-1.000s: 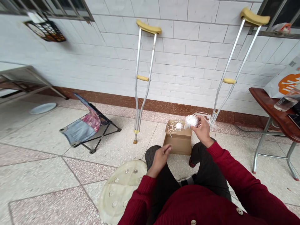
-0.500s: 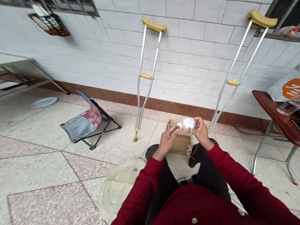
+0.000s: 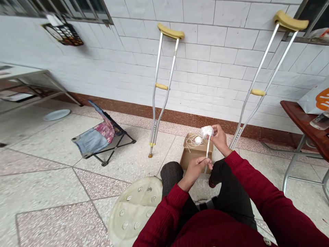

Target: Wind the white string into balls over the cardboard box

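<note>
My right hand (image 3: 220,140) holds a white bundle of cord or strip (image 3: 206,131) above the far side of a cardboard box. From the bundle a white strand (image 3: 208,146) runs down to my left hand (image 3: 197,168), whose fingers pinch it over the near part of the box. The open brown cardboard box (image 3: 189,157) rests on the floor between my feet. Inside its far part lie a small white ball (image 3: 198,140) and loose loops of thin white cord.
Two crutches (image 3: 161,86) (image 3: 257,92) lean on the tiled wall. A folding chair (image 3: 95,137) stands left and a round pale lid (image 3: 133,212) lies near my left leg. At right is a red-brown table (image 3: 295,115) with a bag.
My left hand has moved down and toward me from beside the bundle, and the strand is now stretched between both hands. The view has shifted slightly, and the small ball shows more clearly.
</note>
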The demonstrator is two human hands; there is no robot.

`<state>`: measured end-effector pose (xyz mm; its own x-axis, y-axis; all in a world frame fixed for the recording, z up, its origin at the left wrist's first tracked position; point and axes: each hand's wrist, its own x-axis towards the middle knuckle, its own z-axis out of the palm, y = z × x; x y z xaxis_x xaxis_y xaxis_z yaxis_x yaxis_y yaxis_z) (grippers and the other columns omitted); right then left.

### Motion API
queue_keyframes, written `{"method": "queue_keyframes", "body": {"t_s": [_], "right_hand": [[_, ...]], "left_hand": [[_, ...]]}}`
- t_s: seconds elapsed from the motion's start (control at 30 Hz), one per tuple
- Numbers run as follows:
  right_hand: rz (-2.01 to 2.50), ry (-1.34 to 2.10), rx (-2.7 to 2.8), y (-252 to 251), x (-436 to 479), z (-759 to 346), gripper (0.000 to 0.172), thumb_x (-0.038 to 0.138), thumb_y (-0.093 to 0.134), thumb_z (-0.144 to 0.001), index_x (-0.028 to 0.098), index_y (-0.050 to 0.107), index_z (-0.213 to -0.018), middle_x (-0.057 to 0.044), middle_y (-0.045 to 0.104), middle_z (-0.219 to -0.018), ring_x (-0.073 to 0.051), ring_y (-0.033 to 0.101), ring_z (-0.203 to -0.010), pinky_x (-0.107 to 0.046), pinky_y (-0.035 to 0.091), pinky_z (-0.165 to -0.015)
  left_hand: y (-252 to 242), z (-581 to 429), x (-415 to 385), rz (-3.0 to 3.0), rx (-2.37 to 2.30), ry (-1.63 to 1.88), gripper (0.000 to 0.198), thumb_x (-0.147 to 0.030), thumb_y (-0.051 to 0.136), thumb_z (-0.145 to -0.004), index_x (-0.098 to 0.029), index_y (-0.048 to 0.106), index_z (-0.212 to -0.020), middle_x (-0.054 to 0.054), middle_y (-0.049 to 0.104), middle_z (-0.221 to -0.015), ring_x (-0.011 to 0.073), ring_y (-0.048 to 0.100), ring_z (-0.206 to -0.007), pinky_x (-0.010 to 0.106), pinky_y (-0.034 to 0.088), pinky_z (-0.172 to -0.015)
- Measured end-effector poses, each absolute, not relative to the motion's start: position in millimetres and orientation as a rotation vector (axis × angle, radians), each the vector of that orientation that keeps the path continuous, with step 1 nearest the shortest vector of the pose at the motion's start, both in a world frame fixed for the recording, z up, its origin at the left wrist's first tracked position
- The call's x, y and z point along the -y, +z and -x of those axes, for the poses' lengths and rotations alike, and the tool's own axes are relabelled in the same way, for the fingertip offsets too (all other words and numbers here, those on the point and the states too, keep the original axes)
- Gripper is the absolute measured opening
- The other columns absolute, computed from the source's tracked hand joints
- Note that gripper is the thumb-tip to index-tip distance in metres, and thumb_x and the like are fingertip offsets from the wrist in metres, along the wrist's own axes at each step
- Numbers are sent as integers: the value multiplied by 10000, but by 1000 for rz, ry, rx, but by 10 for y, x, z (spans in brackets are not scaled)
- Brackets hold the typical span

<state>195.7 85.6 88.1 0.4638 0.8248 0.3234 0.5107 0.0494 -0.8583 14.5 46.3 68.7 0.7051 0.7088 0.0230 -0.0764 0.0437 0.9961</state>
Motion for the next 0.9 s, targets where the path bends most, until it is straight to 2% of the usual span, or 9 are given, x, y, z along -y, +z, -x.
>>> {"method": "queue_keyframes", "body": {"t_s": [0.2,0.37,0.5,0.7,0.8,0.9], "right_hand": [[1809,429,1268,171,-1054,-2168,427,311,672,-586,205,559,-984,26,604,-763,-161,539,-635,-264,383,-605],[1877,549,1464,-652,-905,-1955,410,236,654,-591,201,564,-990,-22,635,-897,-211,579,-807,-293,418,-699],[1971,648,1542,-1153,-797,-1769,389,159,631,-595,207,591,-978,-31,648,-961,-221,588,-906,-293,427,-768],[2140,731,1480,-1549,-958,-1817,421,119,628,-592,179,635,-1009,-62,657,-986,-238,600,-951,-285,430,-790],[2251,773,1412,-1711,-1113,-1829,410,116,622,-608,174,656,-1012,-72,648,-989,-238,603,-952,-278,431,-786],[2334,805,1352,-1864,-1231,-1801,403,122,607,-646,165,664,-1043,-93,638,-1019,-242,599,-977,-281,430,-800]], "left_hand": [[642,215,-376,-1190,-580,689,300,-384,577,-873,-122,685,-773,65,690,-696,207,656,-783,329,461,-842],[496,337,-584,-976,-687,829,263,-386,622,-846,-129,674,-823,52,688,-700,193,655,-786,302,453,-827],[318,243,-688,-830,-705,773,299,-404,683,-793,-114,680,-866,70,699,-725,177,650,-749,293,465,-809],[-78,83,-422,-666,-727,565,415,-456,703,-762,-124,650,-1005,88,713,-732,186,665,-726,309,473,-797],[-275,120,-284,-658,-761,476,427,-512,674,-766,-100,655,-876,102,700,-657,196,659,-671,299,465,-736],[-401,215,-229,-649,-793,459,433,-520,672,-765,-99,648,-861,103,696,-640,211,664,-693,312,459,-756]]}}
